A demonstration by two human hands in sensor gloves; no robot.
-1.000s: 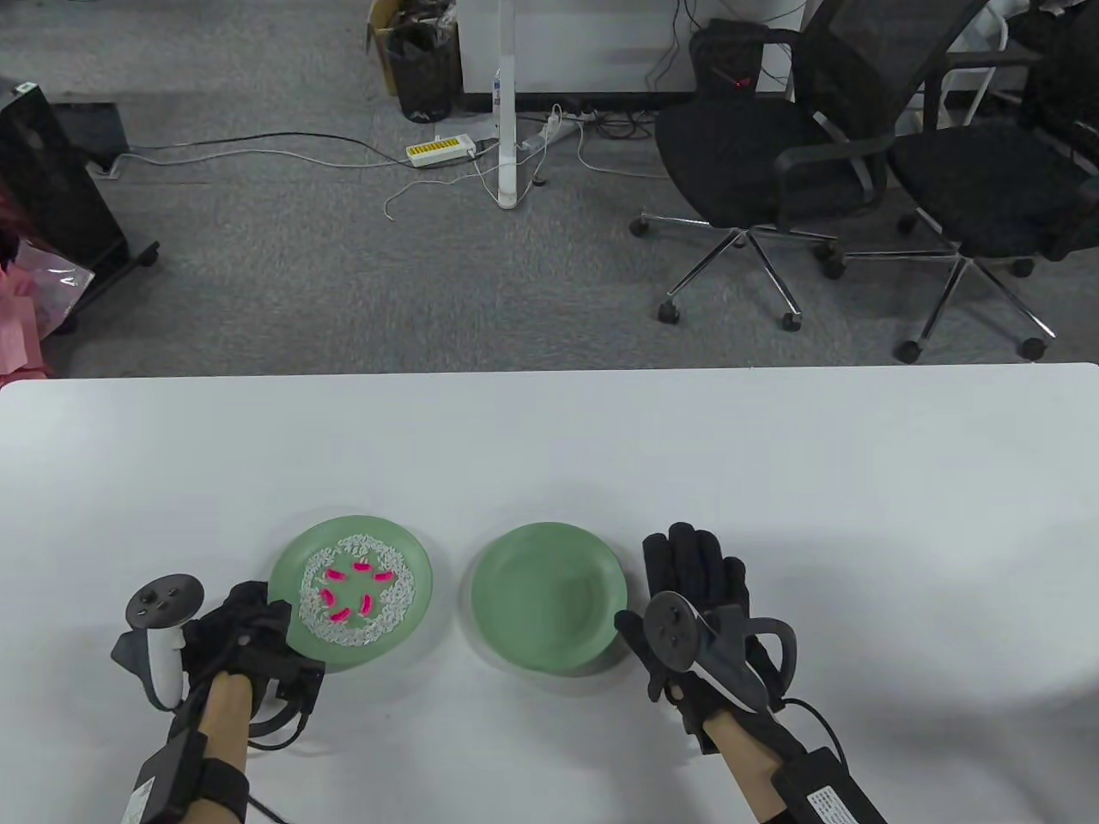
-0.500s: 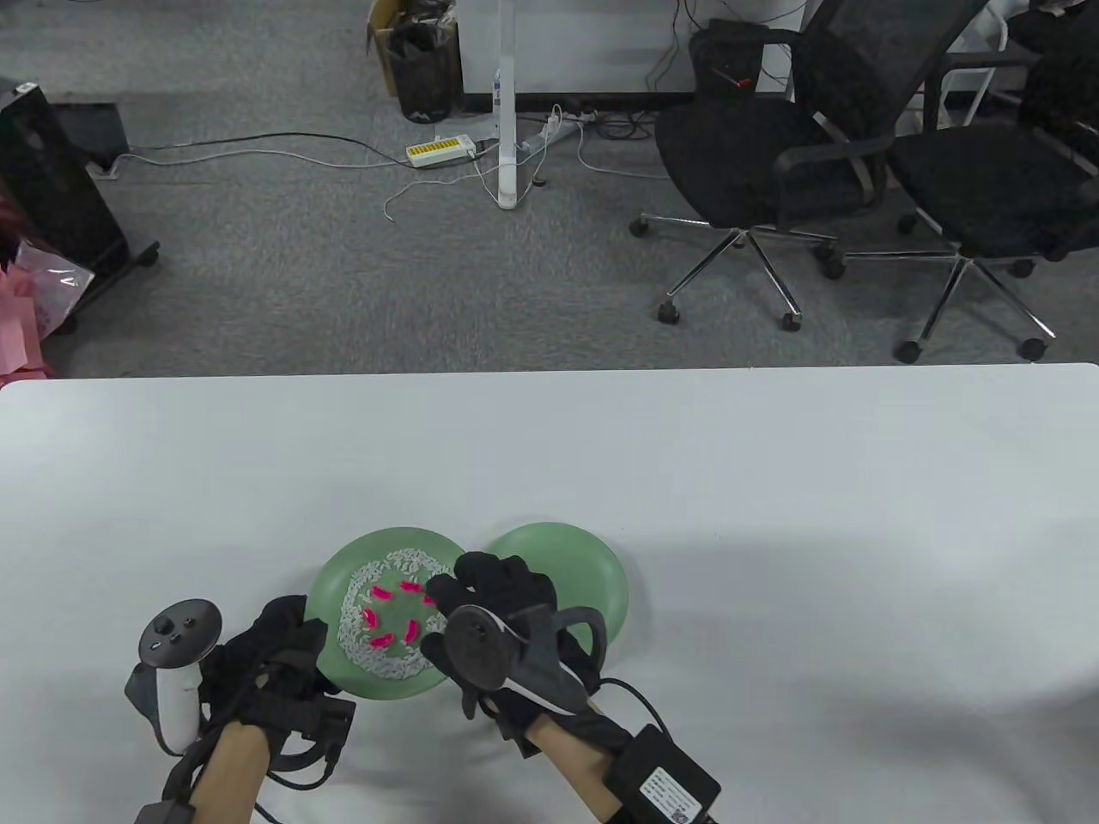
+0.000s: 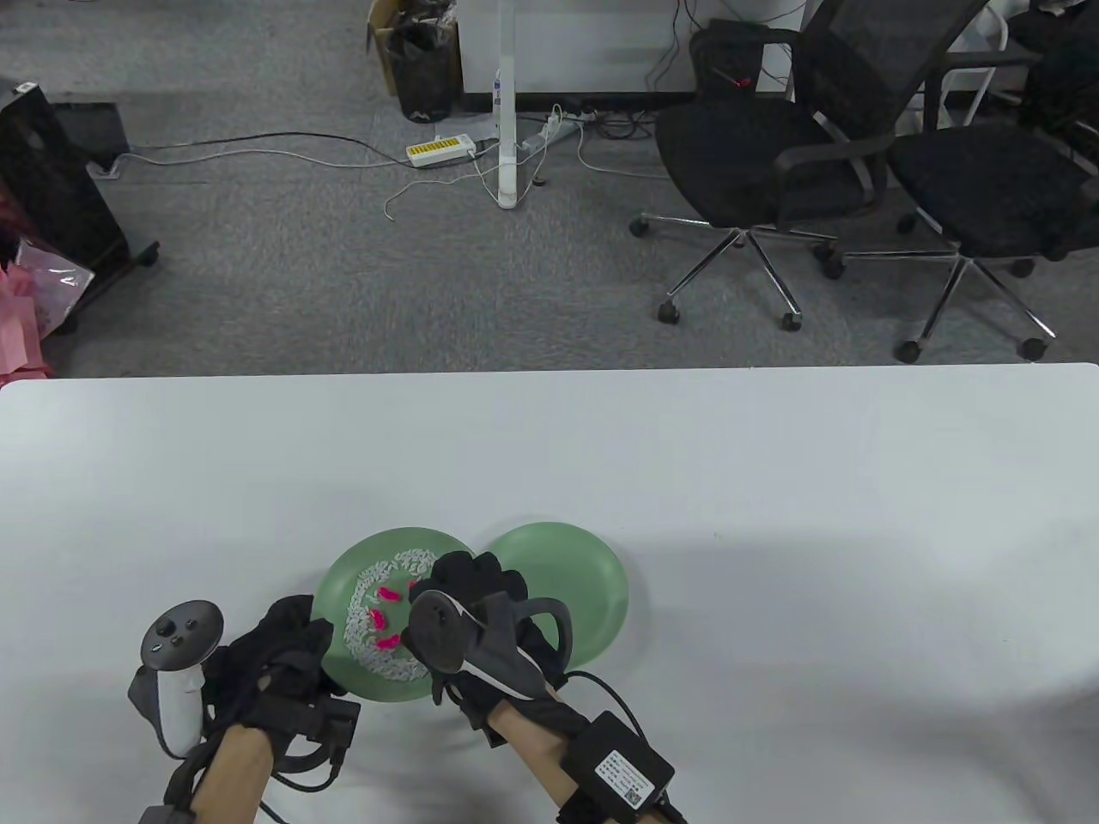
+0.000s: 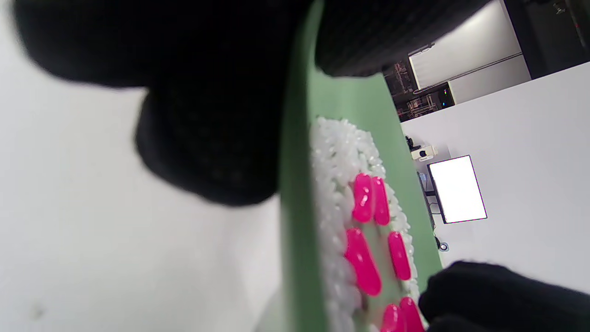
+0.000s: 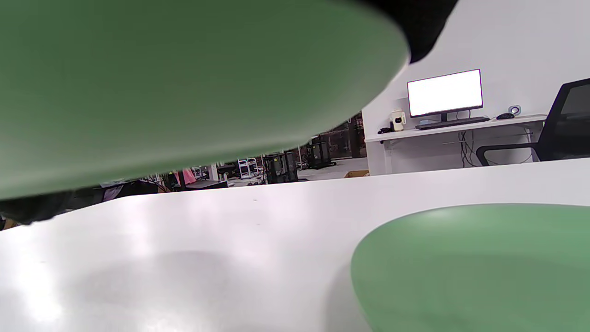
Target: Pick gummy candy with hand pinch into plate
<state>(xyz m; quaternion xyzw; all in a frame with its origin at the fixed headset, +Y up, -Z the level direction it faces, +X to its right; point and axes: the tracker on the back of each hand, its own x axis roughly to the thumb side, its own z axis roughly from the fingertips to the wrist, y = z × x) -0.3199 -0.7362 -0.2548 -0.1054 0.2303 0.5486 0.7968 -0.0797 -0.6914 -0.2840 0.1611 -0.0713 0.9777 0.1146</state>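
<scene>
Several pink gummy candies (image 3: 388,594) lie inside a ring of white rice on a green plate (image 3: 412,539). My left hand (image 3: 313,639) grips this plate by its near-left rim and holds it off the table; the right wrist view shows its underside (image 5: 184,83). The left wrist view shows the rim (image 4: 295,230), the candies (image 4: 362,260) and my left fingers (image 4: 207,138) around the rim. My right hand (image 3: 446,584) hovers over the candies, its fingers (image 4: 498,295) close beside them. Whether it pinches one is hidden. An empty green plate (image 3: 584,584) lies just to the right.
The held plate overlaps the left edge of the empty plate (image 5: 484,263). The white table (image 3: 773,515) stretches far and right. Office chairs (image 3: 773,154) and cables stand on the floor beyond the far edge.
My right hand crossed from the right of the empty plate to above the candies. My left hand carried the candy plate right, up against the empty plate.
</scene>
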